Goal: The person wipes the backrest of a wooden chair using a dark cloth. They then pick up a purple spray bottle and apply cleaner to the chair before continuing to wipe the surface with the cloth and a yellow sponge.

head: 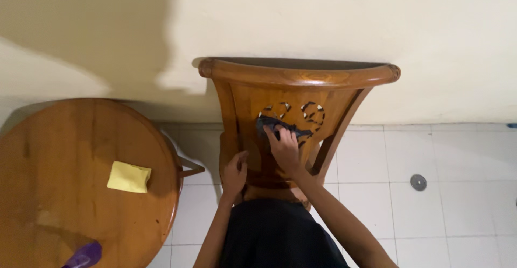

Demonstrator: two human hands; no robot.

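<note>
My right hand [284, 149] presses a dark cloth [272, 124] against the carved wooden chair back [293, 93], grip closed on it; my left hand [235, 172] grips the chair's side.

We see a round wooden table [64, 192] at lower left, and we take it as our landmark. On its top, toward the right edge, lies a folded yellow cloth [128, 177], and at its near edge a purple bottle top [83, 256] pokes into view. Right of the table runs a white tiled floor [458, 192] with a small round drain [418, 182] well away from it, and behind the table rises a cream wall [323, 20].
</note>
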